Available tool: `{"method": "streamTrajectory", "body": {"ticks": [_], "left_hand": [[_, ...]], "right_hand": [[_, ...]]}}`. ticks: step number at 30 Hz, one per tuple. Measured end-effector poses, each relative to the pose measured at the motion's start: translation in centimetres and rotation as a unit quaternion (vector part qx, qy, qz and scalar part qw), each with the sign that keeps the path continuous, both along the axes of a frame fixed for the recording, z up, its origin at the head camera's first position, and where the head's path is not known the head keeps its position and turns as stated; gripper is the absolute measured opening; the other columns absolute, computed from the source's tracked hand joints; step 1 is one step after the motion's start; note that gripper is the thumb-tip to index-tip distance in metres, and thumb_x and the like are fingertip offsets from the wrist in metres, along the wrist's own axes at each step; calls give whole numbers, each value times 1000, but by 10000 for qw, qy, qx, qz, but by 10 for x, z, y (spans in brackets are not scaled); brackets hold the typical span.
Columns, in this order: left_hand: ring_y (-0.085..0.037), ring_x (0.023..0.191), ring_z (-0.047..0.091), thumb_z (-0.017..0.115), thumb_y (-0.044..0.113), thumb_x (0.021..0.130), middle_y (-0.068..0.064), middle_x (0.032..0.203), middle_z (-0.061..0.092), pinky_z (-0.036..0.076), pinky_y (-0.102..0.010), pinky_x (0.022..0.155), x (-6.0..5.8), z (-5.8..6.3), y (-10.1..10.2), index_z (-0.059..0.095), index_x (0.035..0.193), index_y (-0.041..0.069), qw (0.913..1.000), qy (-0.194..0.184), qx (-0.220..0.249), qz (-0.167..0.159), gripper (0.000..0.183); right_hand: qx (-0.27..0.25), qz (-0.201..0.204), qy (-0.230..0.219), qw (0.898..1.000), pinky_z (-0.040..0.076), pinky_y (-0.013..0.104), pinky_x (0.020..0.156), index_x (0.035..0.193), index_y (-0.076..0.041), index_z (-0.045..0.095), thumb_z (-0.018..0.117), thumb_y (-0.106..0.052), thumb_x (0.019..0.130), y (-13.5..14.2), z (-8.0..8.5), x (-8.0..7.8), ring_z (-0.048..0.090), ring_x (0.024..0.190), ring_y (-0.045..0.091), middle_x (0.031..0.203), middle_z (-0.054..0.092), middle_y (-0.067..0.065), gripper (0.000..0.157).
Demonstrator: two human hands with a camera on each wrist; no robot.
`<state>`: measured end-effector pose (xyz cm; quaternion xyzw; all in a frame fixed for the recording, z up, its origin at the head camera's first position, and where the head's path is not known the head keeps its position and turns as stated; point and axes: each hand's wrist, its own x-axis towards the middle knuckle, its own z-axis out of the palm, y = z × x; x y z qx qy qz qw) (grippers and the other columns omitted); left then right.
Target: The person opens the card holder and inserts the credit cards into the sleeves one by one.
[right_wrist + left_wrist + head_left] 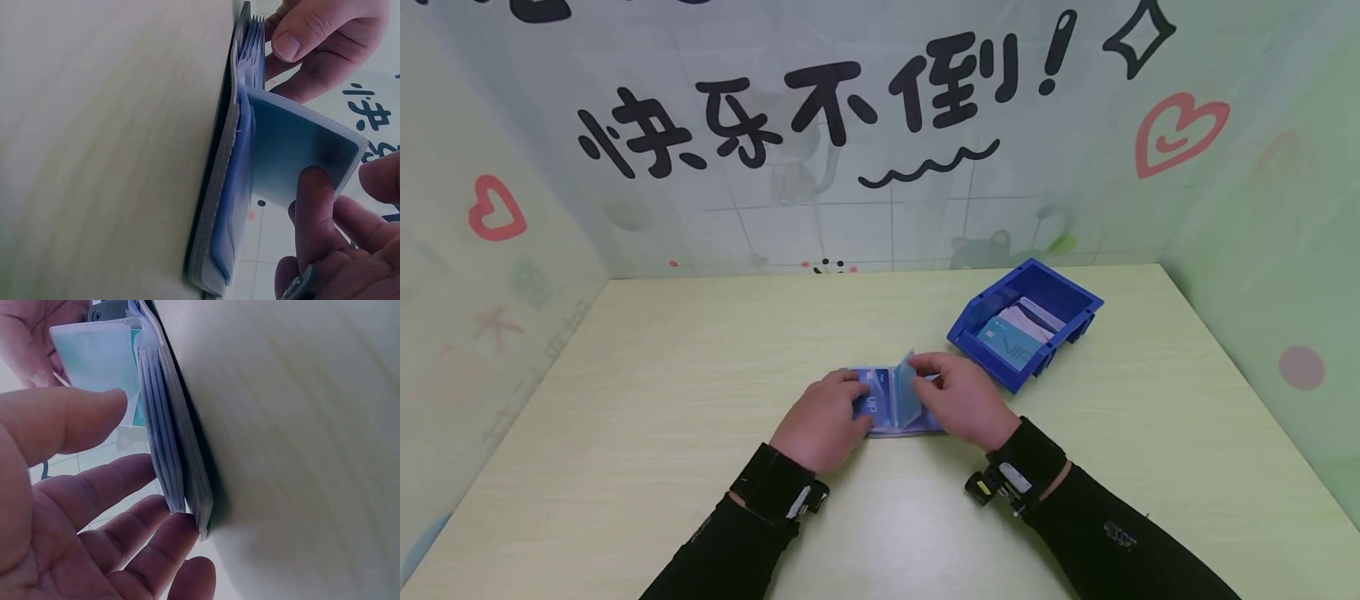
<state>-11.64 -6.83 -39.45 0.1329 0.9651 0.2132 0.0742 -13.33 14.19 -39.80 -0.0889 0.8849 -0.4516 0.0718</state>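
An opened card holder (880, 432) with clear plastic sleeves lies on the table, in front of the person. A blue card marked VIP (874, 402) shows in its left side. The left hand (823, 421) holds that side, with the thumb at the near edge and fingers at the far edge. One sleeve page with a light-blue card (906, 398) stands upright from the middle. The right hand (962, 396) holds this page by its free edge; in the right wrist view a fingertip (315, 184) lies against it. Stacked sleeves (159, 419) show edge-on in the left wrist view.
A blue plastic bin (1030, 271) stands behind and right of the right hand, with several cards (1011, 340) in it. The pale wooden table (700, 350) meets printed wall panels at the back and sides.
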Motion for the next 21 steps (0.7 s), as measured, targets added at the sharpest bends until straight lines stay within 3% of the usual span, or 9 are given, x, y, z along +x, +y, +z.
{"method": "streamTrajectory", "body": {"ticks": [4, 9, 12, 21], "left_hand": [[-38, 140, 57, 70, 24, 101, -17, 155, 55, 47, -49, 117, -1, 0, 0, 68, 139, 3, 10000, 38, 29, 4, 43], [-37, 140, 57, 68, 23, 102, -17, 155, 55, 48, -50, 116, -1, -1, 0, 68, 138, 3, 10000, 49, 29, -5, 41], [-37, 140, 57, 67, 22, 102, -17, 155, 55, 47, -50, 117, -1, 0, -1, 68, 138, 3, 10000, 39, 46, -4, 41], [-36, 141, 57, 62, 24, 105, -16, 155, 55, 47, -51, 117, -2, 0, -2, 67, 140, 2, 9999, -3, 111, 21, 41]], "right_hand": [[-38, 230, 98, 9997, 59, 43, 97, 144, -4, 64, 59, -20, 106, -1, 0, 2, 68, 115, 26, 146, 65, 12, 41], [-56, 604, 32, 9982, 56, 30, 73, 152, -6, 56, 60, -20, 106, -2, 0, 4, 69, 106, 22, 150, 62, 12, 48], [-47, 854, -90, 9963, 54, 25, 69, 156, -7, 51, 61, -21, 106, -3, -1, 5, 71, 108, 21, 152, 60, 13, 53], [26, 1442, -267, 9892, 46, 25, 57, 163, -10, 41, 62, -25, 107, -3, -1, 6, 73, 109, 22, 151, 60, 14, 61]]}}
